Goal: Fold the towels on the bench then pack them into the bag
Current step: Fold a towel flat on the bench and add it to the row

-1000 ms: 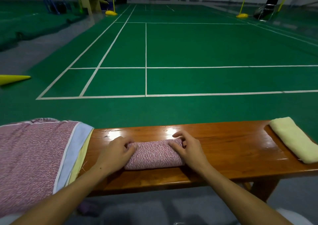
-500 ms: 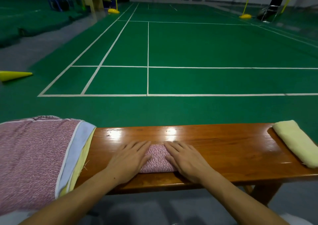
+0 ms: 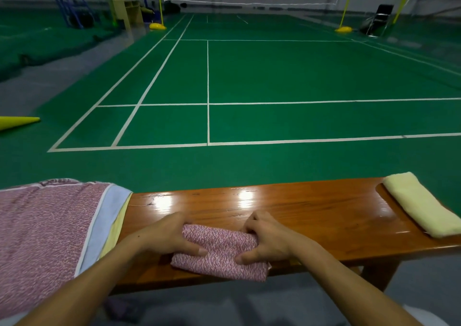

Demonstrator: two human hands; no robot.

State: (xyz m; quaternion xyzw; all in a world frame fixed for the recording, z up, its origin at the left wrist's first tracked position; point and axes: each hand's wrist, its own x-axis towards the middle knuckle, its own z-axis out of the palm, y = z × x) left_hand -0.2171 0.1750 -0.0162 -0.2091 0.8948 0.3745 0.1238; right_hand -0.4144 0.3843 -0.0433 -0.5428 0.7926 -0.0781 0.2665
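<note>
From the head camera I see the small folded pink-and-white speckled towel (image 3: 220, 252) lying on the glossy brown wooden tabletop (image 3: 311, 213), at its near edge, with its near right corner reaching just past that edge. My left hand (image 3: 169, 234) grips the towel's left end: the thumb lies on top of the cloth, and the other fingers curl behind the far side, where I cannot see their tips. My right hand (image 3: 265, 241) grips the right end the same way, thumb pressed on the upper face and fingers bent over the far edge, so the towel's back right corner is hidden under them. Whether the towel is lifted slightly or lies flat on the wood I cannot tell.

To the left, a stack of unfolded towels (image 3: 50, 238) covers the tabletop's end: a pink speckled one on top, with only the edges of a pale blue one and a pale yellow one showing beneath. The stack runs out of the frame on the left and is partly covered by my left forearm. On the far right lies a folded pale yellow towel (image 3: 419, 203), well apart from my hands.

One leg of the bench shows under the right side; the rest of its underside is dark. No bag is visible to me. Beyond lies a green badminton court with white lines (image 3: 249, 88).
</note>
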